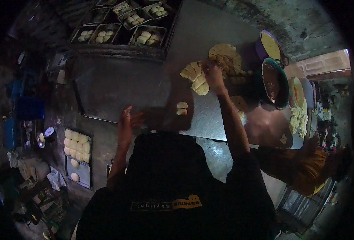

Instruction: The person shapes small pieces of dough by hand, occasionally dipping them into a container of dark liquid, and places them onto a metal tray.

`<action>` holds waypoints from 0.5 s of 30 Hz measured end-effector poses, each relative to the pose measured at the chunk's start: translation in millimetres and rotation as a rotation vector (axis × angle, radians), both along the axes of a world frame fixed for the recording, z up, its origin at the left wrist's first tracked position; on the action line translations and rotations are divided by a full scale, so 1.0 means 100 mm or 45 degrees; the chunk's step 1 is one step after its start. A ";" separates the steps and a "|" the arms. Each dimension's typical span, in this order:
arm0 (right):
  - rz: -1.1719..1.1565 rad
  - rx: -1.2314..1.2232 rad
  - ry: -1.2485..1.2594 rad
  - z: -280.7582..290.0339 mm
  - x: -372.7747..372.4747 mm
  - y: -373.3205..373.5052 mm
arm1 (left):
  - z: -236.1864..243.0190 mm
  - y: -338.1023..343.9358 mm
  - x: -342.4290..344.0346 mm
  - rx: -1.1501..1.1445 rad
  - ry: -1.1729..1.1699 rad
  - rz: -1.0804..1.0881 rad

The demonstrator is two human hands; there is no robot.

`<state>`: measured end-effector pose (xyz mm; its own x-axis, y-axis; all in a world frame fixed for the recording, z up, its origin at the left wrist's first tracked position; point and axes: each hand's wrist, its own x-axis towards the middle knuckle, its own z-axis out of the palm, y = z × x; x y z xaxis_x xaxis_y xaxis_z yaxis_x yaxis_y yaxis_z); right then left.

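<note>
My right hand reaches across the metal table, its fingers bent down at a cluster of cut dough pieces; they look closed on a piece at its edge, though the fingertips are partly hidden. Just beyond lies a fan-shaped group of dough pieces, partly in shadow. Two small dough pieces sit side by side nearer to me. My left hand hovers at the table's near edge on the left, fingers apart and holding nothing.
Dough-filled baking tins stand at the back left. On the right are a purple basin, a dark green basin and a dough mass. A co-worker is at the lower right. A dough tray lies lower left.
</note>
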<state>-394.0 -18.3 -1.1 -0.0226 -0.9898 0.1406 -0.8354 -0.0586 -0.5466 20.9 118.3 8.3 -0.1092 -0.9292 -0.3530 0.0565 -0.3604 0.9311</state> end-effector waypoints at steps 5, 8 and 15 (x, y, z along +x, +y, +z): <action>0.239 -0.019 0.477 -0.12 -0.28 -0.47 | 0.27 -0.20 -0.24 -0.104 0.010 -0.047; -0.044 0.024 0.205 -0.16 -0.33 -0.51 | 0.44 -0.24 -0.43 -0.162 0.069 -0.103; -0.160 -0.091 -0.683 0.90 -0.36 -0.11 | 0.74 -0.20 -1.11 -0.014 0.472 -0.191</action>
<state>-430.3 -28.9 89.0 -0.2272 -0.9632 0.1437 -0.4437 -0.0290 -0.8957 -90.0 98.5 82.7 -0.3623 -0.8967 -0.2543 0.3370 -0.3804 0.8612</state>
